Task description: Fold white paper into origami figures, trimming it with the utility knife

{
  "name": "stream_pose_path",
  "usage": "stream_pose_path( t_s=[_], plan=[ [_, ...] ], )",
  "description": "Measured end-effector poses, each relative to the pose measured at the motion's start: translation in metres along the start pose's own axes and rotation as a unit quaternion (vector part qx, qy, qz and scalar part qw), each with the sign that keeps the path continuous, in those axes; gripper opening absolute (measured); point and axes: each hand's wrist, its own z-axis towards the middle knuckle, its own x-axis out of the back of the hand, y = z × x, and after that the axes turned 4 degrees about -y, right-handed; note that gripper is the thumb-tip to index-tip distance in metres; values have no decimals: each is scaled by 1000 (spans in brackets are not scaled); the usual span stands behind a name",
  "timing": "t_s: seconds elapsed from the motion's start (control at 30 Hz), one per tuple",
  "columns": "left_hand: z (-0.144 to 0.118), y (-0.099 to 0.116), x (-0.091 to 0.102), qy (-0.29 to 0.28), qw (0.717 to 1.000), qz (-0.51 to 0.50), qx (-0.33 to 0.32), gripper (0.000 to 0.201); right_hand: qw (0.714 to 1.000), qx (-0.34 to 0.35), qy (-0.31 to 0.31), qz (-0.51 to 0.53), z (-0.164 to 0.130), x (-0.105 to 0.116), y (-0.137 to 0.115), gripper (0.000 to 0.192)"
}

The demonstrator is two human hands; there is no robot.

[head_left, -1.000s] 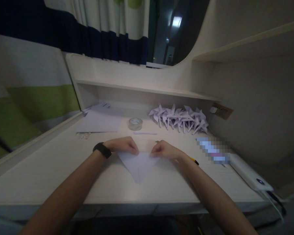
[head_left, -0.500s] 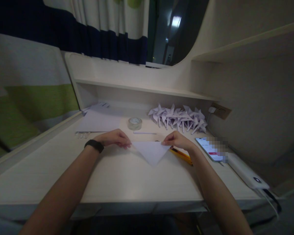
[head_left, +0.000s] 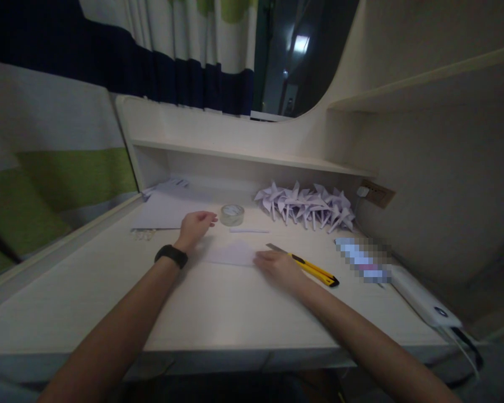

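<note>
A folded white paper (head_left: 231, 253) lies flat on the pale desk (head_left: 218, 313). My right hand (head_left: 277, 266) rests palm down on the paper's right end, fingers spread. My left hand (head_left: 195, 225), with a black band on its wrist, hovers open just left of and beyond the paper, near a roll of clear tape (head_left: 232, 214). It holds nothing. A yellow utility knife (head_left: 308, 266) with its blade out lies right beside my right hand.
A cluster of white paper pinwheels (head_left: 306, 204) stands at the back right under the shelf. Loose paper sheets (head_left: 168, 210) lie at the back left. A small white paper roll (head_left: 248, 230) lies behind the paper. A phone (head_left: 363, 258) and white power bank (head_left: 424, 296) sit at the right.
The paper triangle that both hands held by its corners now lies flat on the desk. My left hand has let go and moved away toward the tape; my right hand presses down on the paper.
</note>
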Motion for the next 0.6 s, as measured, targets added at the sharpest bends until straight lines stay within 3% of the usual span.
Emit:
stream_pose_path(
  t_s=[0.07,0.13,0.2,0.27,0.33,0.4,0.6],
  plan=[
    [-10,5,-9,-32,990,119,-68,36,1000,10,15,-20,0,1,0,26],
    [-23,9,-21,-68,963,216,-147,37,998,-5,57,-32,1,10,6,32],
    [-35,10,-35,-138,916,269,-265,38,993,-66,94,-34,-1,21,18,35],
    [-45,8,-48,-203,870,297,-337,40,981,-155,107,-52,-6,32,32,35],
    [-52,3,-58,-224,854,324,-339,43,976,-195,69,-64,-16,38,47,43],
    [-55,-1,-64,-211,859,347,-313,46,977,-201,34,-62,-26,40,56,47],
    [-57,-1,-66,-153,875,359,-287,48,977,-211,20,-31,-43,34,53,27]
  ],
)
